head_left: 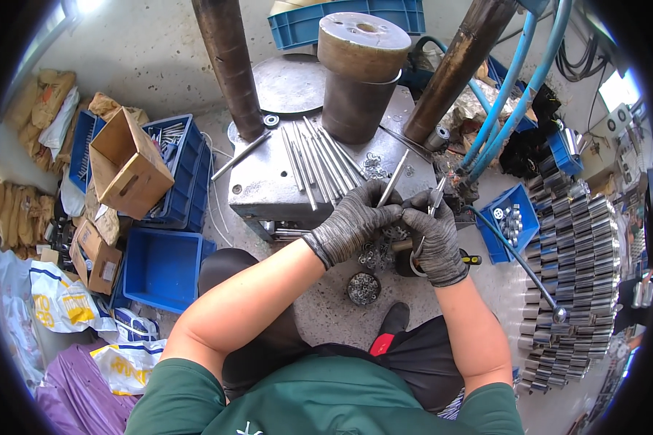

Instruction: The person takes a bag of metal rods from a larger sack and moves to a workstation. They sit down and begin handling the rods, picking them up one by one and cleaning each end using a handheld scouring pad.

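My left hand [352, 223], in a dark grey glove, is closed round a slim metal rod [393, 176] that tilts up and to the right. Close beside it, my right hand [437, 235], gloved too, grips pliers [438, 194] with their narrow tips pointing up. The fingertips of both hands nearly meet. Whether a small part sits between them I cannot tell. Beyond my left hand several similar rods [313, 161] lie fanned on the metal press table [265, 192]. Small metal rings [374, 167] are heaped right of the rods. More rings fill a round dish [363, 288] below my hands.
A thick steel cylinder [359, 87] stands on the table between two columns [228, 65]. Blue hoses [519, 87] hang at the right, above a lever with a ball end [559, 314]. Stacked metal cylinders [569, 290] fill the right. Blue crates [163, 270] and a cardboard box [130, 167] stand left.
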The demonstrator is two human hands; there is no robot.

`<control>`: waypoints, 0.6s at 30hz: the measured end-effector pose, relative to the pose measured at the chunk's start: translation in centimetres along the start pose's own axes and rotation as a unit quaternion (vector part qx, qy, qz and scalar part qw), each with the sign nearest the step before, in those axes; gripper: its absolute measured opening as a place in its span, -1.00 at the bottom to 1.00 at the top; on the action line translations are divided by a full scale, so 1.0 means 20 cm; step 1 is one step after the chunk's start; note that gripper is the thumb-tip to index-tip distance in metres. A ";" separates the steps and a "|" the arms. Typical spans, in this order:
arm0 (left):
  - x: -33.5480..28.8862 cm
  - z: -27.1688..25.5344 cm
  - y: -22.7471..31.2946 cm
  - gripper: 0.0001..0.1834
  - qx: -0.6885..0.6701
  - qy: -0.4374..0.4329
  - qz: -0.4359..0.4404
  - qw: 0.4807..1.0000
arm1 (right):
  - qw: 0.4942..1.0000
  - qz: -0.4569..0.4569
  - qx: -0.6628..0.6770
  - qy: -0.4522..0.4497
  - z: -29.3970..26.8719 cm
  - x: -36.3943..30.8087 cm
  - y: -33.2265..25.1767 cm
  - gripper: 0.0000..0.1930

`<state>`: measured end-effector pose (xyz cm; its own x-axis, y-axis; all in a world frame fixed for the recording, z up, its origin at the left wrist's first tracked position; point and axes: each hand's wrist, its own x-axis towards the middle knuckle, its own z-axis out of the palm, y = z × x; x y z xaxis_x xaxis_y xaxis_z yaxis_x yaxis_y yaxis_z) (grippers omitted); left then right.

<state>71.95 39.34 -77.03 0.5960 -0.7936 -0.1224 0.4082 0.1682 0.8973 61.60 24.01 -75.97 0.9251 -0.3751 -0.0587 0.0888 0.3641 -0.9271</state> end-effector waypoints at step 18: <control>0.01 -0.08 0.14 -0.70 -0.067 0.110 -0.066 0.989 | 0.951 -0.006 -0.310 -0.018 -0.09 -0.05 -0.08 -0.19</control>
<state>74.37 40.62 -75.30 0.6617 -0.6696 -0.3373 0.5715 0.1593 0.8050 59.94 22.36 -75.16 0.9384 -0.3428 -0.0444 -0.1249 -0.2165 -0.9683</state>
